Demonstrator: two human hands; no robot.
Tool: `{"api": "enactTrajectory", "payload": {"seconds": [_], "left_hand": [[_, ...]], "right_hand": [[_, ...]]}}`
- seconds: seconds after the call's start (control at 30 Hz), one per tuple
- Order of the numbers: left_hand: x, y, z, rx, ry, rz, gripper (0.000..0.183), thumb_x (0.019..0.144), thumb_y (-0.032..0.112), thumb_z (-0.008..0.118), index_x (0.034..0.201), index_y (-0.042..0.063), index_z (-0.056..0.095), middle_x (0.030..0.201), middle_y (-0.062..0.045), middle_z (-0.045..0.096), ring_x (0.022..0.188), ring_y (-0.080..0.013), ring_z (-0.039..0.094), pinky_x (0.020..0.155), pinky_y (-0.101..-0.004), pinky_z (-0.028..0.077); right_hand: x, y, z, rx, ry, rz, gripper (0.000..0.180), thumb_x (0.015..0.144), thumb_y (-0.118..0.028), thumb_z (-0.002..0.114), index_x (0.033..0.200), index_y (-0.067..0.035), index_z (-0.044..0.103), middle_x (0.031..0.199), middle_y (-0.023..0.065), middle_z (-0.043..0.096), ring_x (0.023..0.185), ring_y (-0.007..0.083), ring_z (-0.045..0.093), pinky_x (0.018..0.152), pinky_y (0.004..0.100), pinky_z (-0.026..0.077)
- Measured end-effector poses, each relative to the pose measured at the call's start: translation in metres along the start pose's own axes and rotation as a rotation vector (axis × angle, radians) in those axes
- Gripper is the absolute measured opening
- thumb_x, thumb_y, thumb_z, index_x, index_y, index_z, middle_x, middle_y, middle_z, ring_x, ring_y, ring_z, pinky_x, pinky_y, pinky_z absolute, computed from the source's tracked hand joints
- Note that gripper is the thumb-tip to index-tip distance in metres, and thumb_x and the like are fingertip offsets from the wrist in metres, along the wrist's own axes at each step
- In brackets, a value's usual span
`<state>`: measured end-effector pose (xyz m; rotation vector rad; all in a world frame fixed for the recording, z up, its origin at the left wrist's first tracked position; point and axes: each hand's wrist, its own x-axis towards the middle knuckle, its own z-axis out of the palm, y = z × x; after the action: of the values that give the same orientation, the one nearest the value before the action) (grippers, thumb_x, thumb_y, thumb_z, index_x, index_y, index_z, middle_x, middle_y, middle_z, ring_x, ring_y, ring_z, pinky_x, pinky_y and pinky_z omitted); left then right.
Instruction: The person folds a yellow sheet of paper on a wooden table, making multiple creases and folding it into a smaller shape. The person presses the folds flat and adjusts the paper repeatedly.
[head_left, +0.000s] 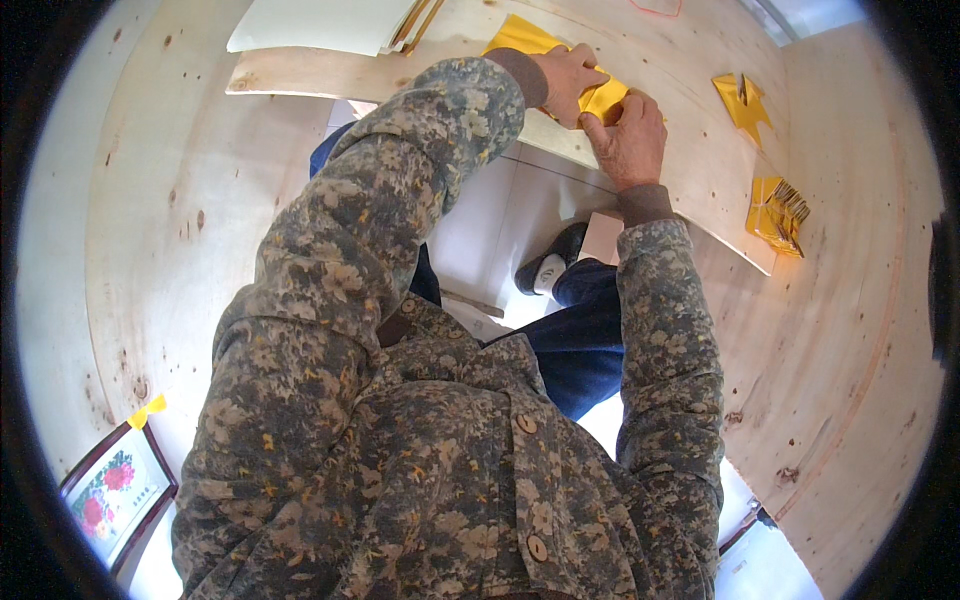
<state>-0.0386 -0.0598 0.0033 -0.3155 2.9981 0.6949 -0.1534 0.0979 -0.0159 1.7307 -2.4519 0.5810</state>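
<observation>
A sheet of shiny yellow paper, partly folded, lies near the front edge of a plywood tabletop. My left hand holds it down from the left, its fingers reaching across the folded part. On the right, the thumb and fingers of my right hand pinch the paper's near corner. The two hands are close together, and they hide much of the fold. Further right on the board lies a folded yellow paper piece with a raised point. Nearer the right wall is a bundle of folded yellow pieces.
Stacked white sheets lie at the back left beside thin brown strips. Plywood panels rise left and right. A red loop lies at the far edge. Below are my legs, a dark shoe and tiled floor.
</observation>
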Motion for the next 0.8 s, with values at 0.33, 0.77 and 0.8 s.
{"api": "enactTrajectory", "payload": {"seconds": [0.33, 0.77, 0.8], "left_hand": [[0.012, -0.005, 0.015, 0.137, 0.025, -0.008, 0.064, 0.084, 0.025, 0.061, 0.145, 0.009, 0.046, 0.140, -0.021, 0.044, 0.127, -0.0365, 0.046, 0.105, -0.0488, 0.042], [-0.005, 0.009, 0.013, 0.046, 0.129, -0.062, 0.064, 0.086, 0.039, 0.062, 0.142, 0.010, 0.049, 0.141, -0.018, 0.043, 0.121, -0.0431, 0.049, 0.104, -0.0488, 0.045], [-0.006, 0.008, 0.013, 0.033, 0.138, -0.051, 0.065, 0.086, 0.040, 0.062, 0.142, 0.010, 0.049, 0.142, -0.018, 0.043, 0.121, -0.0431, 0.048, 0.104, -0.0486, 0.046]], "right_hand": [[-0.002, -0.003, 0.007, -0.040, 0.034, -0.048, 0.085, 0.068, -0.065, 0.078, 0.110, 0.005, 0.055, 0.117, 0.0213, 0.055, 0.113, 0.0375, 0.052, 0.096, 0.0501, 0.042], [-0.008, 0.012, -0.001, 0.360, 0.038, -0.021, 0.056, 0.087, -0.041, 0.067, 0.119, 0.004, 0.058, 0.126, 0.0223, 0.055, 0.116, 0.0389, 0.053, 0.103, 0.0468, 0.041], [-0.009, 0.013, 0.000, 0.323, 0.050, -0.035, 0.053, 0.089, -0.038, 0.063, 0.121, 0.005, 0.057, 0.129, 0.0225, 0.054, 0.119, 0.0392, 0.052, 0.105, 0.0471, 0.039]]}}
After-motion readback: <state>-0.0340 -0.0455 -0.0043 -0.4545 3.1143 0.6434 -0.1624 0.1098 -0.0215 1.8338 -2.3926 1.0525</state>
